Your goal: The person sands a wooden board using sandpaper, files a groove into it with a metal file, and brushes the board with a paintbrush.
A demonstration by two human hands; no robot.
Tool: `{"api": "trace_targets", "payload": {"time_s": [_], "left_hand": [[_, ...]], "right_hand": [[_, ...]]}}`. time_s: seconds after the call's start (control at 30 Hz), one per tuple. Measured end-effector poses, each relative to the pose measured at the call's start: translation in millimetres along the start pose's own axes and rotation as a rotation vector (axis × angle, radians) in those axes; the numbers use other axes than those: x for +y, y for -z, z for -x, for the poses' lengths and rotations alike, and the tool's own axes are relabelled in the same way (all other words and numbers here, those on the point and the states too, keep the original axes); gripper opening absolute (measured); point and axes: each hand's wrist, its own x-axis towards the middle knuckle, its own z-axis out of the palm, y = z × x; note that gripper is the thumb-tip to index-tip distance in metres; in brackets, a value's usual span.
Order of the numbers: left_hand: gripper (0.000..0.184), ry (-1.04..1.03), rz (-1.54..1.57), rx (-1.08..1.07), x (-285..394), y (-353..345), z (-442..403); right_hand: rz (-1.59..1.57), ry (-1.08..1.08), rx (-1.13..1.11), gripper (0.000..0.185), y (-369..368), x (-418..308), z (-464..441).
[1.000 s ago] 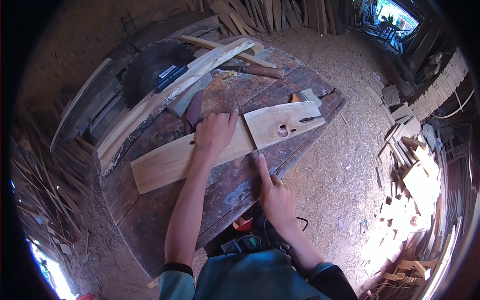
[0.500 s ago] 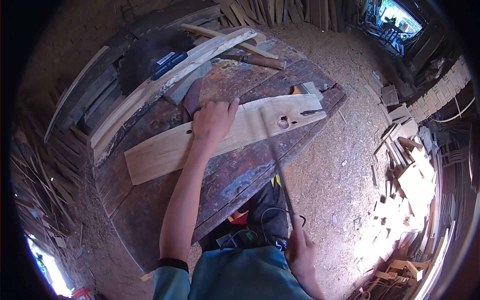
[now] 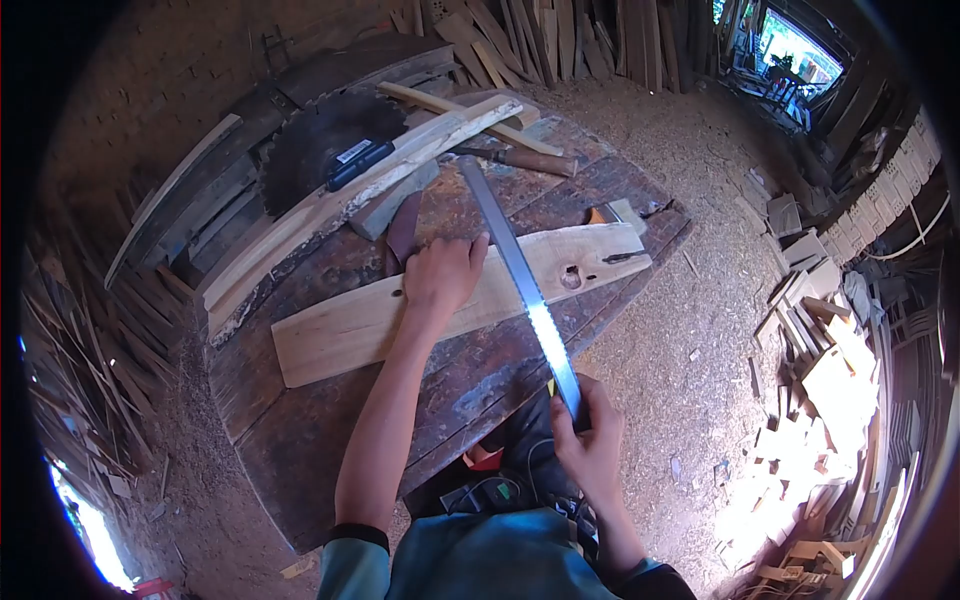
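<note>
A pale wooden board (image 3: 350, 338) with a knot hole and dark holes lies on the worn workbench (image 3: 290, 440). My left hand (image 3: 440, 278) presses on it, fingers curled at its far edge and thumb along the top. In my right hand (image 3: 590, 432), closed at the near end, is a long flat metal strip (image 3: 508, 248), shiny, with fine notches or marks along an edge; whether it is a saw blade or a ruler I cannot tell. It slants over the board, its far tip beyond the board. A dark reddish piece (image 3: 403, 232) lies just past my left hand.
Behind the board lie a long rough-edged timber (image 3: 300, 225), a round toothed saw blade (image 3: 290, 150), a black object (image 3: 360, 165) with a label and a wooden-handled tool (image 3: 535, 161). Scrap wood (image 3: 820, 400) is piled at the right; planks (image 3: 640, 45) lean at the back.
My right hand has risen toward the bench, and the metal strip has turned from edge-on to flat side up, reaching farther forward. My left hand stays on the board; the view has shifted slightly.
</note>
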Motion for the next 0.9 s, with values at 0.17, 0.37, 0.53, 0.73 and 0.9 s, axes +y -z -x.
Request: {"api": "trace_targets", "payload": {"time_s": [0.17, 0.37, 0.53, 0.73, 0.9], "left_hand": [[0.054, 0.037, 0.011, -0.073, 2.4, 2.4, -2.8], [0.055, 0.048, 0.031, -0.058, 2.9, 2.8, -2.4], [0.054, 0.056, 0.033, -0.071, 4.3, 4.8, -2.1], [0.054, 0.061, 0.004, -0.08, 4.8, 6.0, -1.8], [0.054, 0.075, 0.004, -0.082, 5.0, 5.1, -2.5]], "right_hand": [[-0.025, 0.107, -0.103, 0.033, -1.6, 22.8, -16.2], [0.138, 0.111, -0.116, 0.05, -12.6, 11.4, -33.4], [0.206, 0.202, -0.135, 0.052, -29.3, 16.8, -50.6], [0.324, 0.223, -0.166, 0.057, -40.5, 3.3, -67.5], [0.475, 0.182, -0.234, 0.068, -46.9, 1.7, -72.4]]}}
